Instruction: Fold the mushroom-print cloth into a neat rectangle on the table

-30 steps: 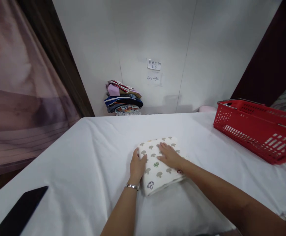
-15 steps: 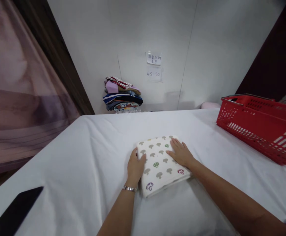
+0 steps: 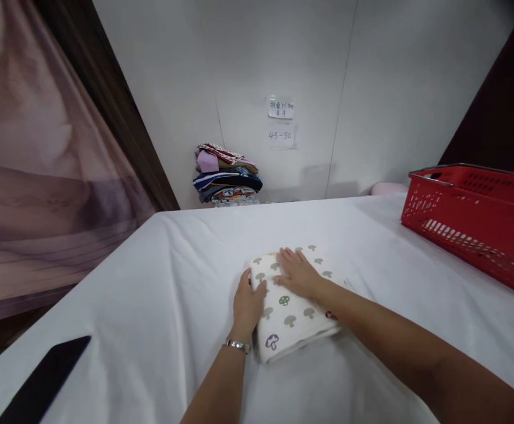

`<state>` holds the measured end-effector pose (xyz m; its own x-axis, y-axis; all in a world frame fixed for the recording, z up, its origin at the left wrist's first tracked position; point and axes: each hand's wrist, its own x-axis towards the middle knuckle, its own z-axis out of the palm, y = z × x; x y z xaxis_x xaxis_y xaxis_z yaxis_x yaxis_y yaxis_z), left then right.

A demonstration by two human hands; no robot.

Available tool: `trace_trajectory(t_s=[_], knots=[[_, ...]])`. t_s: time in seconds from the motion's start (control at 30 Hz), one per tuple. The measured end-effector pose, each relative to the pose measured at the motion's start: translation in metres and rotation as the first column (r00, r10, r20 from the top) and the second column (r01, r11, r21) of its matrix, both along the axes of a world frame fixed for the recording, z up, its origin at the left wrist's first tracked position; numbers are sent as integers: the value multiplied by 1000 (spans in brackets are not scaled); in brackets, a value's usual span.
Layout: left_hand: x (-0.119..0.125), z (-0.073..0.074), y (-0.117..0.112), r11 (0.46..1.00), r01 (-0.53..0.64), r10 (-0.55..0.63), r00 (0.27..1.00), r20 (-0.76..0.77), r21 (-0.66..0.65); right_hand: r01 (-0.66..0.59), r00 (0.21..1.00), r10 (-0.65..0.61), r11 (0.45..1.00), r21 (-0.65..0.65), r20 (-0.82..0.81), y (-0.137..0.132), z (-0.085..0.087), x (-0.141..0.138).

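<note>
- Folded cloth [image 3: 293, 311]: cream, printed with small mushrooms, lies flat at centre frame, slightly below the middle, on the white-covered table [image 3: 151, 282]. It forms a neat rectangle, with its long side running from upper left to lower right.
- Left hand [image 3: 248, 301]: rests on the cloth's left edge, palm down. Its fingers are held together, with the tips lying on the printed surface. No pinch is visible. A metal bracelet [image 3: 238, 345] sits at the wrist.
- Right hand [image 3: 297, 274]: lies flat on the upper left part of the cloth, palm down, fingers extended and slightly fanned. The forearm crosses the cloth's right side towards the lower right of the frame.
- The two hands are near each other but apart.
- Red basket [image 3: 473, 227]: plastic with a metal handle, stands on the table at the right edge of the frame, well apart from the cloth.
- Stack of folded clothes [image 3: 227, 176]: mixed colours, sits against the wall beyond the table's far edge, upper centre left.
- Paper notes [image 3: 280, 108]: two are fixed to the wall above centre, and the lower one reads "45-50".
- Dark flat object [image 3: 45, 380]: lies on the table at the lower left corner. Its identity is unclear.
</note>
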<state>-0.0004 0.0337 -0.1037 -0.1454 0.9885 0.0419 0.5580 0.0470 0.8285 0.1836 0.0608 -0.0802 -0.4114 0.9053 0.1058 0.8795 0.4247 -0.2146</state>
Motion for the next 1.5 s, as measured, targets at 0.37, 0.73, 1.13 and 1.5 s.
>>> trace_trajectory(t_s=[0.37,0.73,1.13,1.5], knots=[[2,1,-3,999,3,0,998,-66,41,160,987,-160,987,-20,4,13,-22,20],[14,3,-11,879,474,-400,784,-475,42,147,989,-146,986,-73,29,15,-15,23],[15,3,-12,889,457,-394,785,-478,17,342,937,-334,935,-89,100,8,-13,66],[19,6,-10,893,449,-398,764,-508,-26,183,983,-180,970,-157,34,-46,-3,96]])
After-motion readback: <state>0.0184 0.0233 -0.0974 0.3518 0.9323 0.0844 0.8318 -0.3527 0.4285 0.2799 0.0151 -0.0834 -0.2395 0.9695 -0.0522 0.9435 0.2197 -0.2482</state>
